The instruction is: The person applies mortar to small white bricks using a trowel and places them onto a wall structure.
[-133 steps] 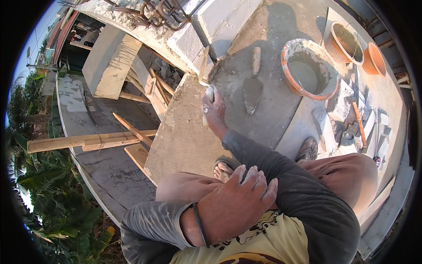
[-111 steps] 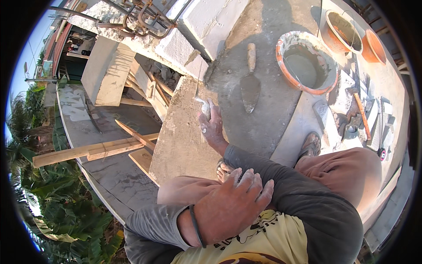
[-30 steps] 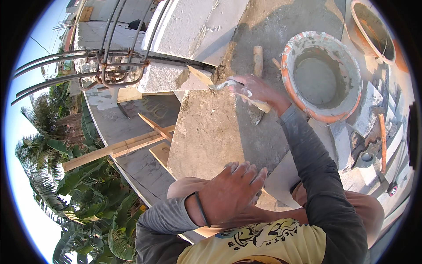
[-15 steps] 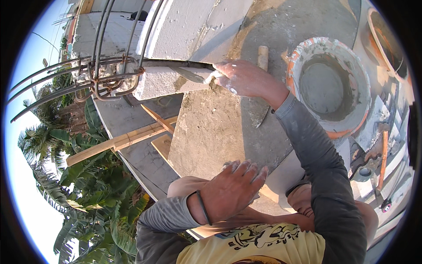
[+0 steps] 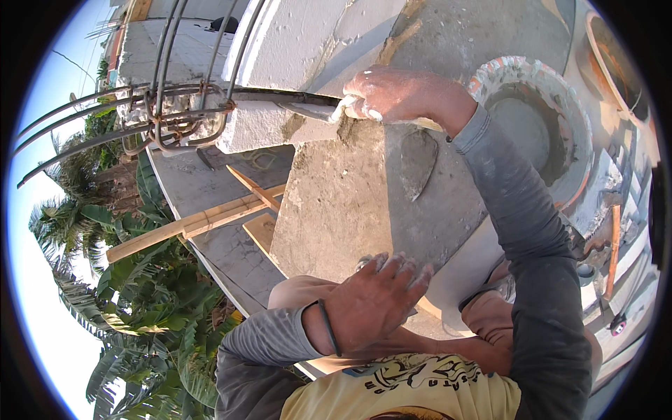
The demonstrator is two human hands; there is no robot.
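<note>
My right hand (image 5: 402, 101) is closed round the handle end of a small trowel (image 5: 308, 110). Its thin metal blade points left, at the joint between a white block (image 5: 262, 126) and the larger white block wall (image 5: 315, 45) behind it. Patches of grey mortar stick to the front block's face. A larger trowel (image 5: 418, 164) lies on the concrete surface (image 5: 336, 203), its handle mostly hidden under my right wrist. My left hand (image 5: 374, 301) rests low over my lap, fingers stretched out and slightly apart. A small rounded thing, partly hidden, shows by its fingertips.
Bent steel bars (image 5: 161, 115) stick out at the left end of the blocks. Wooden strips (image 5: 196, 222) cross over a ledge, with banana plants (image 5: 154, 329) beyond. On the right stand a mortar-crusted tub (image 5: 588, 140), another tub (image 5: 616, 70) and a tool with an orange handle (image 5: 612, 252).
My right hand has shifted slightly up and turned, its wrist now covering the larger trowel's handle. The small trowel stays at the joint. My left hand has barely moved.
</note>
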